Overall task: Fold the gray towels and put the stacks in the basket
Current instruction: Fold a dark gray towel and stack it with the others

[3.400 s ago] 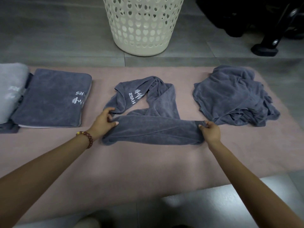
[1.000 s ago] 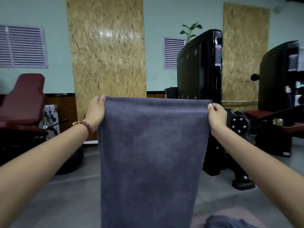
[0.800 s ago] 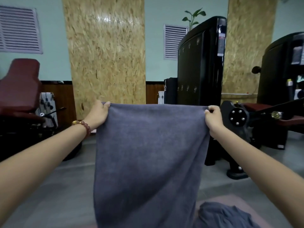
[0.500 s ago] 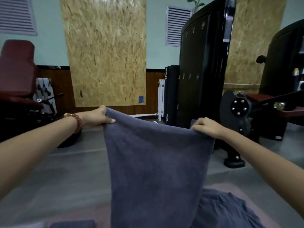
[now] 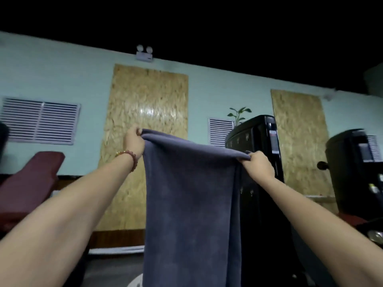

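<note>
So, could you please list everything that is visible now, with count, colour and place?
towel: one, gray, centre, hanging by its upper corners
wood panels: two, light brown, far wall
vents: three, white, far wall
machines: two, black, right side
plant: one, green, behind the nearer machine
bench: one, dark red, left side
lamp: one, white, high on the wall
bracelet: one, red and gold beads, left wrist
left grip: one, bare hand, pinching the towel's upper left corner
right grip: one, bare hand, pinching the towel's upper right corner

bare forearms, beaded bracelet [image 5: 129, 158] on left wrist
</note>
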